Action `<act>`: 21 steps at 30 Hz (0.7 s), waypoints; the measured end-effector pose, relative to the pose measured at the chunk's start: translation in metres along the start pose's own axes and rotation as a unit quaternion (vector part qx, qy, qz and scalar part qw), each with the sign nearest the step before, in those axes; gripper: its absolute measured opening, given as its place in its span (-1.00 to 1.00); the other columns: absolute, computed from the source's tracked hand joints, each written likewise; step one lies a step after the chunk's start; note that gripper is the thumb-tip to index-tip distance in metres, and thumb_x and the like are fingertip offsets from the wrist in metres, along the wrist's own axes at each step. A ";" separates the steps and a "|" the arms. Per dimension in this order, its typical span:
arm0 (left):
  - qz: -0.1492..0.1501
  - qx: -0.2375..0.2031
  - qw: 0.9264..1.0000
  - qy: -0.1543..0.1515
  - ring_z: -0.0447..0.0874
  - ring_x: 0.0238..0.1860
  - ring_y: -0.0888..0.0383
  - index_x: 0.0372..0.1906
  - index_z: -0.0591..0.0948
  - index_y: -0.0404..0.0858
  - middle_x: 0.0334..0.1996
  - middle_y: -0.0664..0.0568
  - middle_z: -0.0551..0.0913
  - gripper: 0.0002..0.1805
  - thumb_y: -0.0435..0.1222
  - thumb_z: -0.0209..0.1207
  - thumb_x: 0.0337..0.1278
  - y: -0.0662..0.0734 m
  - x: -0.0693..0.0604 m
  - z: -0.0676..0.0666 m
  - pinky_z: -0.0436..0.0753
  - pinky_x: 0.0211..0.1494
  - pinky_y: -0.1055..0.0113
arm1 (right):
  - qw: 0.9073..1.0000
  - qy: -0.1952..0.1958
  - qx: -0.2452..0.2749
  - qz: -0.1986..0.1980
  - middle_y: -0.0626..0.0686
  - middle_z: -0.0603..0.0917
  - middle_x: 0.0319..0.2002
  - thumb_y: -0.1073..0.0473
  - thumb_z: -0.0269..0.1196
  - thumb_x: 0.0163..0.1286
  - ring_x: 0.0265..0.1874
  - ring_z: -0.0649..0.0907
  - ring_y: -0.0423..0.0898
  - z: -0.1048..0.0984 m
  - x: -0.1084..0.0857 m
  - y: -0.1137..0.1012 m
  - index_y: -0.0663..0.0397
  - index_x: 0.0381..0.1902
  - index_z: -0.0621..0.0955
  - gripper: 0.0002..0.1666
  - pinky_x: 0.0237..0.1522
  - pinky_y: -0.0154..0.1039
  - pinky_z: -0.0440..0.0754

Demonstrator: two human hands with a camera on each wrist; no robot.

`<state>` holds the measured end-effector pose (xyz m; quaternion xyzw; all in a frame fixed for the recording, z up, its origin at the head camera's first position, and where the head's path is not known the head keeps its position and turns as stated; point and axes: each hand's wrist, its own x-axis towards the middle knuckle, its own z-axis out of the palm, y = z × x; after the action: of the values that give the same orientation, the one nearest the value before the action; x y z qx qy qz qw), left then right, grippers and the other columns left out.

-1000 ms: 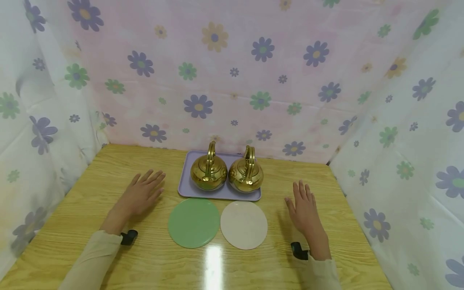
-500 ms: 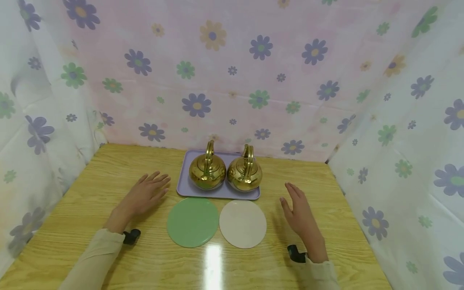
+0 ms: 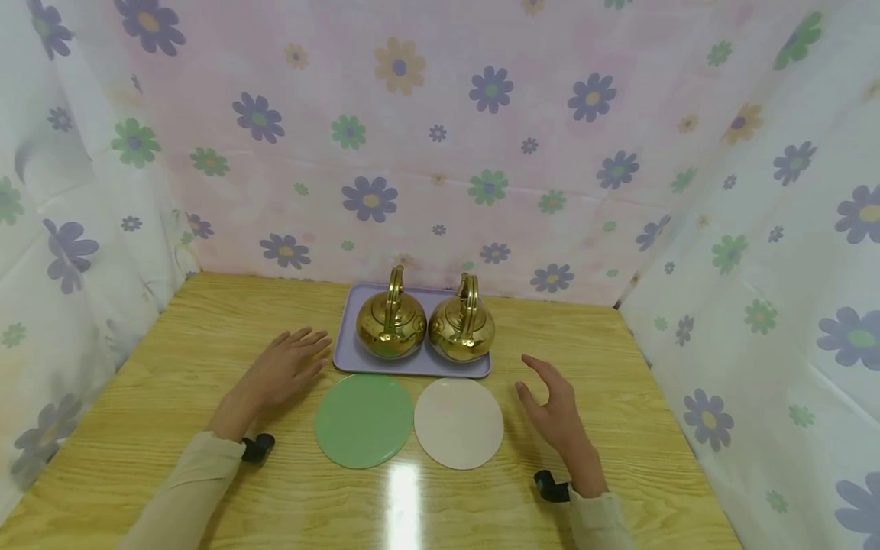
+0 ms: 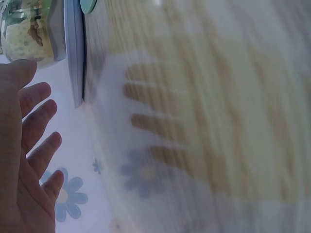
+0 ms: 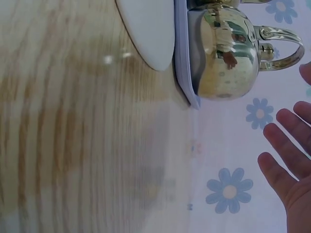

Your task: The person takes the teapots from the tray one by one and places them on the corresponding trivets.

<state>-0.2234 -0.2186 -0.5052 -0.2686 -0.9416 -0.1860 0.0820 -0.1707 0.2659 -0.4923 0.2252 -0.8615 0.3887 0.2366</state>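
Two shiny gold kettles stand side by side, the left kettle (image 3: 391, 327) and the right kettle (image 3: 461, 330), on a lilac tray (image 3: 347, 353). In front of the tray lie a green round plate (image 3: 364, 420) and a white round plate (image 3: 458, 423). My left hand (image 3: 280, 371) hovers over the table left of the tray, fingers spread and holding nothing. To the right of the white plate is my right hand (image 3: 555, 409), thumb apart from the fingers, touching nothing. The right wrist view shows the right kettle (image 5: 231, 51) beyond the tray's edge, apart from the fingers.
The wooden table (image 3: 316, 504) is glossy and reflects a bright light strip near its front. Flowered cloth (image 3: 440, 153) hangs close behind the tray and along both sides. A black wrist camera (image 3: 258, 448) sits on the left wrist, another (image 3: 551, 486) on the right.
Both hands have drifted inward toward the tray. My right hand has turned, its thumb and fingers now pointing more to the left. Kettles, tray and plates stay in place.
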 end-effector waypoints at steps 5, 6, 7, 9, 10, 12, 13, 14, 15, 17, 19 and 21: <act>-0.001 -0.009 1.000 0.003 0.31 0.44 -0.37 0.36 0.52 -0.38 0.37 -0.28 0.50 -0.50 -0.20 0.13 0.47 0.003 0.001 0.004 0.18 0.47 -0.36 | 0.999 0.011 0.045 -0.017 0.34 0.68 0.12 0.55 0.38 0.20 0.12 0.65 0.29 0.008 0.001 -0.003 0.39 0.23 0.57 -0.40 0.27 -0.62 0.36; -0.002 -0.011 1.000 0.000 0.31 0.45 -0.37 0.36 0.52 -0.38 0.37 -0.28 0.50 -0.50 -0.20 0.13 0.47 0.003 0.001 0.005 0.17 0.47 -0.35 | 0.998 0.009 0.053 -0.015 0.33 0.68 0.12 0.54 0.38 0.21 0.11 0.65 0.29 0.009 0.001 -0.004 0.38 0.23 0.58 -0.41 0.26 -0.62 0.36; -0.004 -0.013 1.000 -0.003 0.30 0.45 -0.37 0.37 0.51 -0.38 0.38 -0.27 0.49 -0.49 -0.19 0.13 0.48 0.004 0.002 0.005 0.17 0.48 -0.35 | 0.998 0.007 0.062 -0.010 0.33 0.68 0.12 0.54 0.38 0.21 0.11 0.65 0.29 0.010 0.002 -0.006 0.38 0.23 0.58 -0.42 0.27 -0.61 0.38; -0.007 -0.016 1.000 -0.010 0.28 0.47 -0.36 0.38 0.50 -0.37 0.39 -0.26 0.48 -0.49 -0.19 0.12 0.49 0.005 0.002 0.006 0.14 0.49 -0.35 | 0.997 -0.001 0.079 0.002 0.30 0.68 0.13 0.53 0.37 0.23 0.12 0.65 0.29 0.012 0.002 -0.008 0.35 0.23 0.59 -0.43 0.27 -0.57 0.41; -0.009 -0.016 1.000 -0.013 0.27 0.47 -0.35 0.39 0.49 -0.37 0.40 -0.26 0.47 -0.49 -0.19 0.11 0.49 0.006 0.003 0.005 0.14 0.50 -0.35 | 0.996 -0.005 0.088 0.007 0.29 0.68 0.14 0.53 0.36 0.25 0.13 0.65 0.28 0.013 0.002 -0.009 0.34 0.23 0.59 -0.45 0.27 -0.55 0.42; -0.011 -0.019 1.000 -0.019 0.26 0.48 -0.35 0.40 0.48 -0.37 0.41 -0.25 0.46 -0.49 -0.20 0.10 0.50 0.008 0.003 0.005 0.12 0.51 -0.35 | 0.994 -0.013 0.108 0.015 0.30 0.67 0.14 0.53 0.34 0.26 0.14 0.64 0.26 0.016 0.002 -0.010 0.36 0.21 0.59 -0.47 0.28 -0.52 0.44; -0.011 -0.021 1.000 -0.019 0.25 0.49 -0.35 0.40 0.48 -0.38 0.41 -0.25 0.46 -0.49 -0.21 0.11 0.50 0.009 0.003 0.005 0.12 0.51 -0.35 | 0.993 -0.017 0.116 0.017 0.32 0.67 0.14 0.53 0.33 0.26 0.14 0.64 0.26 0.018 0.002 -0.010 0.39 0.21 0.59 -0.48 0.28 -0.51 0.44; -0.010 -0.022 1.000 -0.018 0.25 0.49 -0.35 0.40 0.47 -0.38 0.41 -0.25 0.46 -0.49 -0.22 0.11 0.50 0.010 0.003 0.005 0.12 0.51 -0.35 | 0.992 -0.022 0.124 0.018 0.33 0.66 0.13 0.54 0.32 0.27 0.15 0.64 0.25 0.020 0.002 -0.010 0.40 0.20 0.59 -0.49 0.28 -0.50 0.45; -0.010 -0.024 1.000 -0.018 0.25 0.49 -0.35 0.40 0.47 -0.39 0.41 -0.25 0.46 -0.48 -0.22 0.11 0.49 0.011 0.004 0.005 0.12 0.51 -0.35 | 0.991 -0.025 0.132 0.018 0.35 0.66 0.13 0.54 0.31 0.27 0.15 0.64 0.23 0.021 0.002 -0.011 0.42 0.19 0.58 -0.50 0.29 -0.49 0.45; -0.008 -0.025 1.000 -0.017 0.25 0.49 -0.36 0.40 0.47 -0.40 0.41 -0.24 0.46 -0.48 -0.23 0.12 0.49 0.012 0.005 0.006 0.13 0.50 -0.35 | 0.989 -0.033 0.146 0.017 0.38 0.65 0.12 0.55 0.29 0.28 0.17 0.64 0.21 0.024 0.003 -0.013 0.45 0.18 0.58 -0.52 0.30 -0.47 0.46; -0.006 -0.024 1.000 -0.014 0.25 0.48 -0.36 0.40 0.47 -0.40 0.41 -0.24 0.46 -0.48 -0.24 0.11 0.48 0.012 0.007 0.008 0.13 0.50 -0.35 | 0.986 -0.039 0.159 0.013 0.39 0.65 0.11 0.55 0.27 0.30 0.17 0.64 0.21 0.028 0.004 -0.015 0.46 0.18 0.58 -0.54 0.31 -0.43 0.47; -0.006 -0.025 1.000 -0.013 0.25 0.48 -0.37 0.40 0.47 -0.40 0.42 -0.24 0.46 -0.49 -0.24 0.10 0.49 0.013 0.008 0.009 0.13 0.50 -0.36 | 0.984 -0.045 0.174 0.011 0.40 0.66 0.10 0.55 0.25 0.33 0.17 0.64 0.18 0.031 0.005 -0.018 0.45 0.17 0.59 -0.57 0.32 -0.39 0.49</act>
<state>-0.2241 -0.2011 -0.5077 -0.2676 -0.9392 -0.2063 0.0615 -0.1718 0.2301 -0.4976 0.2709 -0.7928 0.5246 0.1512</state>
